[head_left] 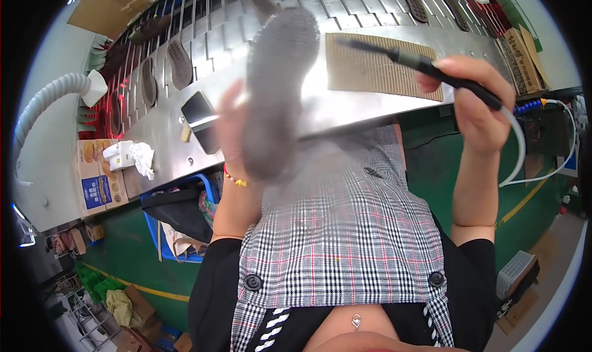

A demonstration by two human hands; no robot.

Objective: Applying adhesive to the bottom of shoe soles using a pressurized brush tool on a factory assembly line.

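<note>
A grey-brown shoe sole stands upright in front of me, smeared by motion. My left hand is closed on its left edge, and the sole hides part of the fingers. On the right, my right hand grips a black pen-shaped brush with a green band. Its dark tip points left toward the sole, with a gap between them. A pale hose runs from the brush's rear end. Beneath the tip lies a ribbed tan cardboard sheet on the metal worktable.
Several soles, such as this grey one, lie on the slatted metal conveyor beyond the table. A phone and a tissue pack are at left. Below them hangs a blue basket with bags. A cardboard box stands far right.
</note>
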